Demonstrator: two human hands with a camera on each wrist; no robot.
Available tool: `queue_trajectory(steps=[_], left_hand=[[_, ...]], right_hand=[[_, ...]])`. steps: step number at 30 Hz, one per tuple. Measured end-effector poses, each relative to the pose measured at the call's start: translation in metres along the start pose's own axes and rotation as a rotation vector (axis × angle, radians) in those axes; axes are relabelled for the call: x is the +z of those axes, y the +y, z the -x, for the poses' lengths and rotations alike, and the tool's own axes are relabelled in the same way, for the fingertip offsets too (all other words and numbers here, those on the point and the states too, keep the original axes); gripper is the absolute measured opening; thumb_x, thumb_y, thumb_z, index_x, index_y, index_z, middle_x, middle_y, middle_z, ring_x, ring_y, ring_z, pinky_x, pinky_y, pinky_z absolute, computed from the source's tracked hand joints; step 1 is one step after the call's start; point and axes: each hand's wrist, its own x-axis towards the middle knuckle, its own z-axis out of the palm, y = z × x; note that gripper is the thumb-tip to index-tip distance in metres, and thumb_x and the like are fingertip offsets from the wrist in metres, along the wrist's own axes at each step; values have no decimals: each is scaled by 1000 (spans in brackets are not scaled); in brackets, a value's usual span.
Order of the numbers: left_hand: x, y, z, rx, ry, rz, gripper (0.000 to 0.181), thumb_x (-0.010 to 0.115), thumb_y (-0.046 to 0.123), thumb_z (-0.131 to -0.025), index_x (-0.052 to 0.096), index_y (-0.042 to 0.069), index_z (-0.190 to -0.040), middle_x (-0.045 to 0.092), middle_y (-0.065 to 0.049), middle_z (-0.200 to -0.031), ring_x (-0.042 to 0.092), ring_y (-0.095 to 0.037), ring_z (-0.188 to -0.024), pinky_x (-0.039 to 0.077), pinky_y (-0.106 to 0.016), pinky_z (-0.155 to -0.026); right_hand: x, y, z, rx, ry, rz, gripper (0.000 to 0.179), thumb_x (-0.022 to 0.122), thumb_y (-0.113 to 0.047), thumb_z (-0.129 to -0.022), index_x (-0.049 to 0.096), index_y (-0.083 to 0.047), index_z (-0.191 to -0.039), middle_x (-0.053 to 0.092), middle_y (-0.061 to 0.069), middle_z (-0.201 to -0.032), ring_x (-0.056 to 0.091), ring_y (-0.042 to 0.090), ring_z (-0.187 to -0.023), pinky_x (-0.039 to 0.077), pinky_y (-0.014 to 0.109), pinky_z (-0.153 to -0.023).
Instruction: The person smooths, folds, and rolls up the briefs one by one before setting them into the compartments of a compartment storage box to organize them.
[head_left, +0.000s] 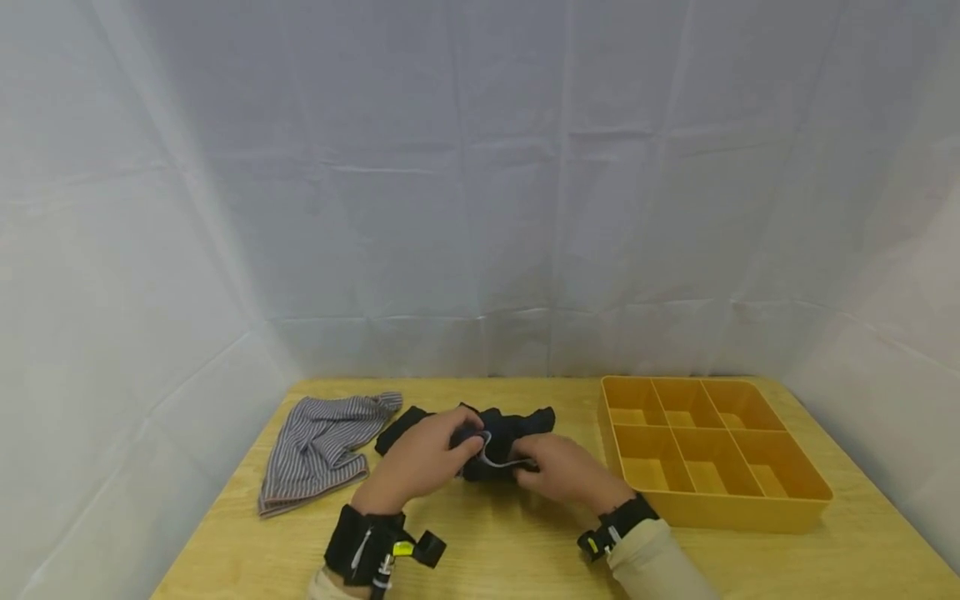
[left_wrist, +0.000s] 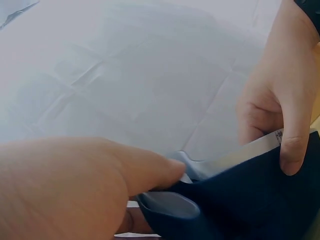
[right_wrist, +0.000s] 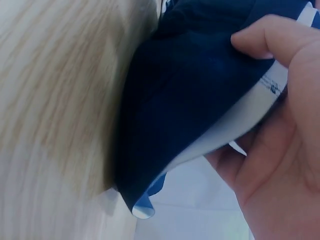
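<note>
Fingers of both hands pinching a dark cloth by its pale band

Item 1: dark cloth (head_left: 506,429), near black from the head, deep blue at the wrists; located mid-worktop, at the centre of the clock face, 12 o'clock being toward the far sheet. Pale band (right_wrist: 227,127) along one edge, with small dark marks, too blurred to read.

Item 2: left hand (head_left: 423,458), on the 8 o'clock side of the cloth. Fingers and thumb pinch a fold of the edge, thumb uppermost.

Item 3: right hand (head_left: 564,469), on the 4 o'clock side. Thumb on the dark face, fingers behind the band — the edge gripped between them, its middle sagging in a curve.

Item 4: striped cloth (head_left: 322,450), grey and white, reddish hem; crumpled at 9 o'clock, apart from both hands.

Item 5: yellow box (head_left: 742,512), at 3 o'clock, six compartments in two rows of three; near the right hand.

Item 6: worktop (head_left: 495,550), pale wood grain, carrying the cloths and the box.

Item 7: black wrist straps (head_left: 633,512), one per arm, each with a small device; beige sleeves (head_left: 660,562) below.

Item 8: sheet (head_left: 480,208), pale and creased — standing behind, from 10 round to 2 o'clock.
</note>
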Motion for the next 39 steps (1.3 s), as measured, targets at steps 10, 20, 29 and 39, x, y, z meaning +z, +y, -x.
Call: queue_trajectory(steps=[10,20,29,39], left_hand=[[-10,-5,6,-56,37,-19,28,56,7,-100,66,15,-126,69,2,-96,49,-12,-61,42,-33,-61],[-27,-12,14,-27,293,-180,16,67,14,-100,72,16,-115,75,1,-103,57,-8,-67,49,-34,-65],[-39,-23,27,-24,315,-207,14,67,14,-100,68,13,-115,73,-1,-95,50,-8,-61,44,-33,-60],[-68,-28,54,83,-136,-1,15,65,29,-103,70,19,-113,64,11,-90,48,-6,-65,43,-30,-66]], right_hand=[[-13,8,10,84,78,198,18,81,-16,-85,71,-17,-100,60,-7,-93,57,11,-79,51,33,-72],[-39,2,18,205,206,165,22,82,-15,-88,66,-15,-103,66,-3,-97,63,15,-85,53,37,-74],[-55,2,28,209,260,171,19,75,-13,-92,66,-14,-109,70,-2,-97,59,10,-77,52,32,-69],[-83,7,59,-11,10,-6,14,69,-10,-96,72,-20,-106,71,-7,-98,56,3,-77,50,26,-70]])
